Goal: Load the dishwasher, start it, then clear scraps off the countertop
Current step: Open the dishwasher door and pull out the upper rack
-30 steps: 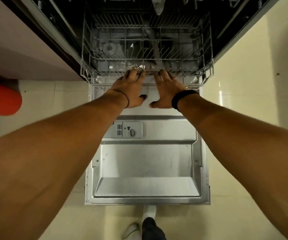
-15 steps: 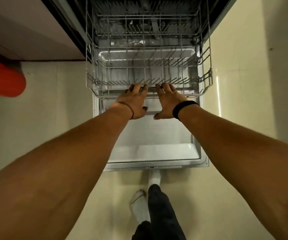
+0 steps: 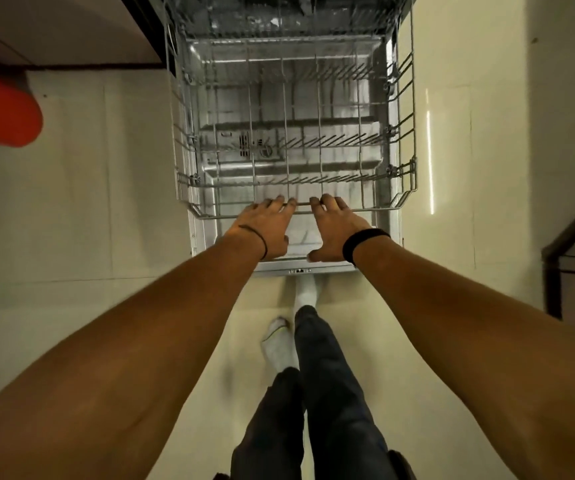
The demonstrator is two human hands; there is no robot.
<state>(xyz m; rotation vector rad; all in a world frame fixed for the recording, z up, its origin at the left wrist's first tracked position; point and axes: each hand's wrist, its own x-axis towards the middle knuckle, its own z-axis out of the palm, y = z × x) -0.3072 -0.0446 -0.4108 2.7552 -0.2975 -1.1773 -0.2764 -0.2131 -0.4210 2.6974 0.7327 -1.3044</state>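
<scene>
One broad, pale cream tiled floor (image 3: 71,209) is spreading out on either side of the grey wire dishwasher rack (image 3: 379,210). Directly beneath the rack, the brushed stainless steel dishwasher door (image 3: 301,237) is lying open and flat. The rack itself is standing empty, drawn out over that door. At the rack's near rail, the left hand (image 3: 265,226) and right hand (image 3: 336,230) are gripping side by side, fingers curling over the wire and clamping on it. Just short of the rack, a thin dark wrist cord (image 3: 260,237) and a wider black wristband (image 3: 362,240) are sitting. The person is seemingly readying the rack for loading; next they are likely needing to release it and fetch dishes.
</scene>
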